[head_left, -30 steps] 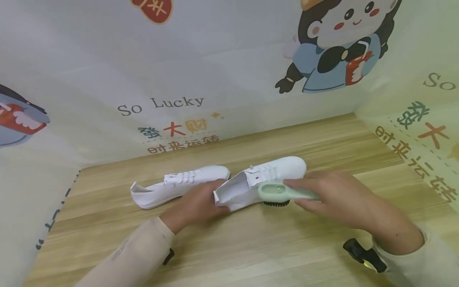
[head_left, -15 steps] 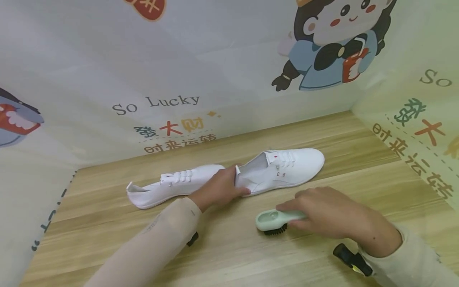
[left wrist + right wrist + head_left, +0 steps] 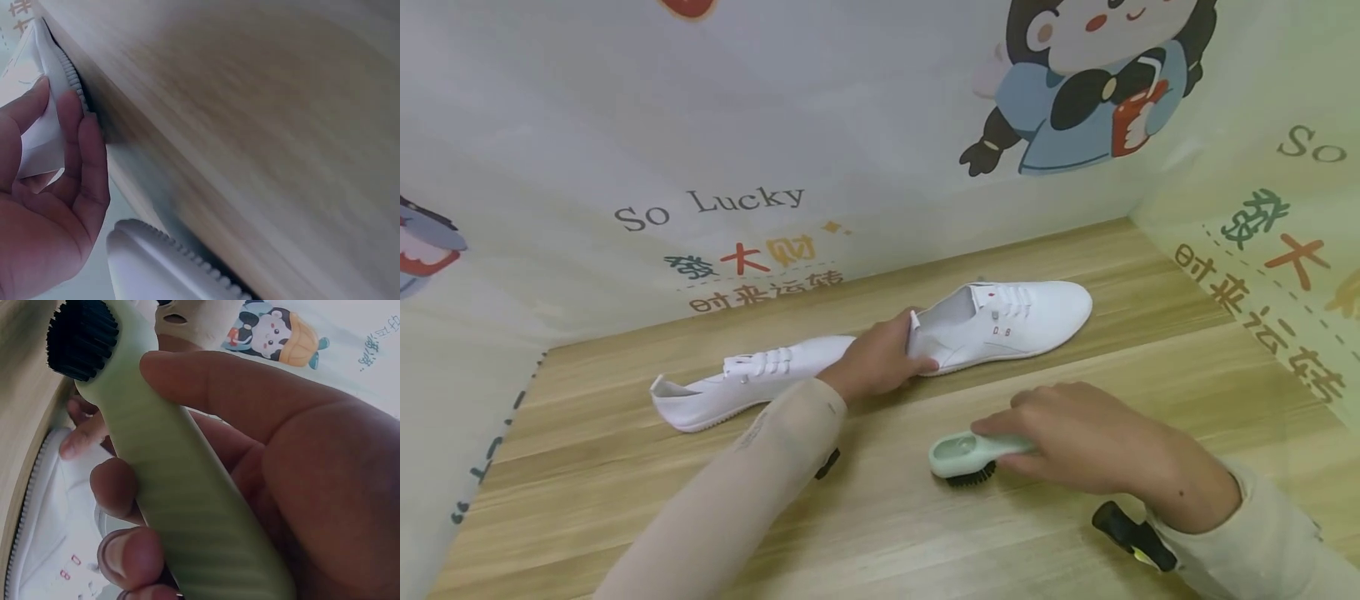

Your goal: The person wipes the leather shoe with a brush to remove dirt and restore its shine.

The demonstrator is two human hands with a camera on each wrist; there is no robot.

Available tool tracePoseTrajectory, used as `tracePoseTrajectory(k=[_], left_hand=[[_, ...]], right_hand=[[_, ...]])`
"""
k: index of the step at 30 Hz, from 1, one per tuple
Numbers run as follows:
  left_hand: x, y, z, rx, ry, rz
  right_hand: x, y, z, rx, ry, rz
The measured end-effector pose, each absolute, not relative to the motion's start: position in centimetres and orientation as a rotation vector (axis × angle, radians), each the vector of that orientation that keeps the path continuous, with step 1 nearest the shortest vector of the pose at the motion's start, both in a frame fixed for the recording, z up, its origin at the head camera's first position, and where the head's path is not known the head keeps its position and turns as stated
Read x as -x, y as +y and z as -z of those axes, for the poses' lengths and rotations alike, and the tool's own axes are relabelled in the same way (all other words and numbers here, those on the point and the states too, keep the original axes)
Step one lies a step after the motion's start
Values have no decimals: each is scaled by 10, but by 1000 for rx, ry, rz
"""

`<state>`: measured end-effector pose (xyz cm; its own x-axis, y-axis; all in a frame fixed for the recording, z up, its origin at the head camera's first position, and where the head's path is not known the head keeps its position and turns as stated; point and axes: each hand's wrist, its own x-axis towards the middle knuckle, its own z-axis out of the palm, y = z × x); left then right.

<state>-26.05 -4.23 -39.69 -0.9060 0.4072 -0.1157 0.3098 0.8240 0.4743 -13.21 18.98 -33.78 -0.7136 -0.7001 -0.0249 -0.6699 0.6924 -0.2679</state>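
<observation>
My left hand (image 3: 880, 357) grips the heel of a white lace-up shoe (image 3: 1037, 321), whose toe points right. In the left wrist view, thumb and fingers pinch the shoe's heel (image 3: 45, 134) close over the wood. A second white shoe (image 3: 696, 408) lies to the left, its toe partly hidden behind the left hand and sleeve. Nearer the front, my right hand (image 3: 1075, 437) holds a pale green shoe brush (image 3: 958, 454) by its handle, black bristles facing down. The right wrist view shows the ribbed handle (image 3: 181, 487) inside the curled fingers and the dark bristles (image 3: 81, 340) beyond them.
Both shoes are on a wood-grain tabletop (image 3: 880, 525). A pale printed sheet (image 3: 880, 125) with cartoon figures and lettering rises behind it and along both sides. Black wrist camera mounts (image 3: 1131, 533) stick out below the sleeves.
The left hand has carried its shoe right and toward the back, away from the other shoe. The brush has left the shoe's side and come lower, toward the front, still in the right hand.
</observation>
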Motion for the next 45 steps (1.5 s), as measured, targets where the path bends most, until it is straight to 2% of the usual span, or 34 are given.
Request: tracePoseTrajectory(k=[16,25,30,37,45], left_hand=[[277,-23,393,-596,2866,-641],[258,-35,384,-551,2810,-688],[236,-73,366,-533,2811,-776],[198,-167,344,-418,2890,-979],[171,-264,329,-174,3136,-797]], right_hand=[[134,188,336,1130,2762,396],[134,191,339,1113,2749,408],[134,190,339,1085,2758,383],[135,186,337,1090,2749,377],[135,186,340,1088,2776,365]])
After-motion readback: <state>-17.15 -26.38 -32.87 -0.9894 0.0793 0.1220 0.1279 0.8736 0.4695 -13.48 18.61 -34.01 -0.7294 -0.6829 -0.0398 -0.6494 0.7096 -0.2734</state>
